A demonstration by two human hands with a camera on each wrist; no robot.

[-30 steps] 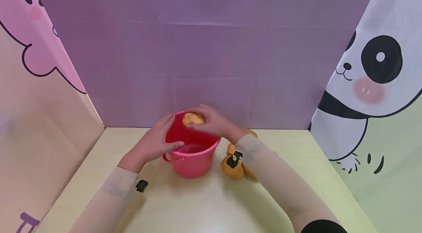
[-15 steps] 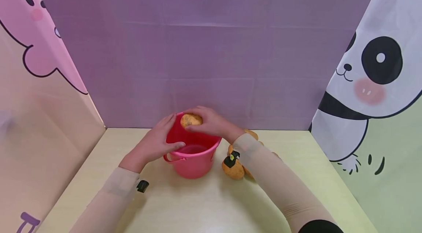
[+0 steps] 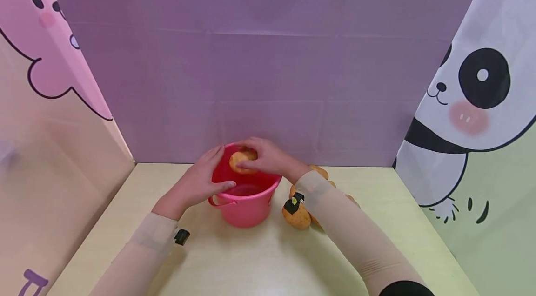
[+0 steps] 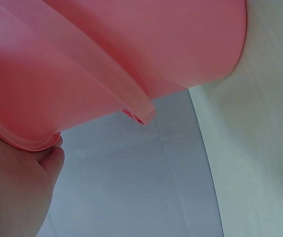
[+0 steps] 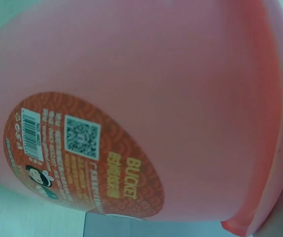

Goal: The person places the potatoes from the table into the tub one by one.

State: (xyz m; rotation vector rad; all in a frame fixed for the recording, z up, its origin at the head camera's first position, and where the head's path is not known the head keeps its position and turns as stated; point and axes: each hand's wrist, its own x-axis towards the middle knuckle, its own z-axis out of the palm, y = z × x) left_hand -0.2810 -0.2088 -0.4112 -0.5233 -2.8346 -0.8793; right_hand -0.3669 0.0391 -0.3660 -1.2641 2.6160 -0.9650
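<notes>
At bucket [image 3: 245,213], right hand [image 3: 270,160] pinching potato [image 3: 239,158], left hand [image 3: 197,185] spread on rim [image 3: 253,196]; label [image 5: 84,158] only in right wrist view

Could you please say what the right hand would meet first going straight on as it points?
Probably the pink bucket's left inner wall, with the held potato leading, or perhaps the left hand; depth is unclear.

A purple wall [image 3: 268,63] backs a pale wooden table [image 3: 251,263].

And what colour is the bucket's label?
The label is mostly orange-red, patterned with arcs; clearest in the right wrist view.
</notes>
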